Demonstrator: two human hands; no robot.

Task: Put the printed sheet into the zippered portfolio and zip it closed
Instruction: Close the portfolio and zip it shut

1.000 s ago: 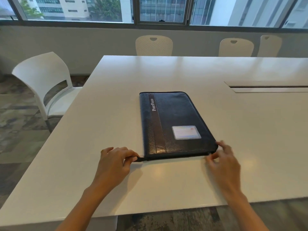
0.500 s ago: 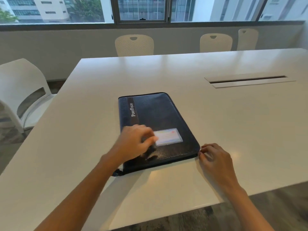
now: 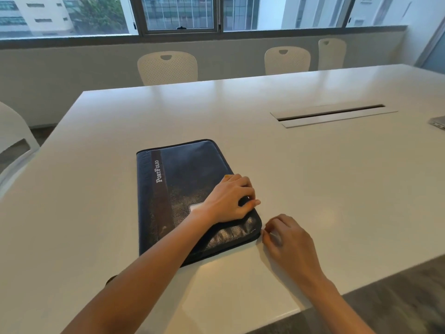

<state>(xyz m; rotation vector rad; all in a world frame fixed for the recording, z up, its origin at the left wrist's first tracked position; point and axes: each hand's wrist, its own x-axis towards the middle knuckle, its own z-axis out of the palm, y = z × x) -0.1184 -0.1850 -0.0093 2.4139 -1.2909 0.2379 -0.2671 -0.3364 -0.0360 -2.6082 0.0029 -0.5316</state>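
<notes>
Change since earlier frames: left hand (image 3: 231, 198) crossed from near-left corner of portfolio (image 3: 183, 189) to its right edge; right hand (image 3: 289, 239) remained at near-right corner; viewpoint shifted, cable slot (image 3: 332, 114) sat nearer centre.
Head view, portfolio: lay flat and closed on table (image 3: 313, 177), near front edge, "PortFolio" stripe up, clear card window mostly hidden under left wrist.
Head view, left hand: rested on cover at right edge, fingers curled over edge, thumb extended; pressed cover down; gripping of zipper pull could not be told.
Head view, right hand: stood on table just beside near-right corner, fingertips pinched together at corner; what was pinched was too small to tell, probably zipper pull or tape.
Head view, printed sheet: not visible anywhere; judged already inside.
Progress: insertion judged done; near edge looked shut.
Remaining: zip run along right side and far edge judged unfinished; teeth too blurred to confirm.
</notes>
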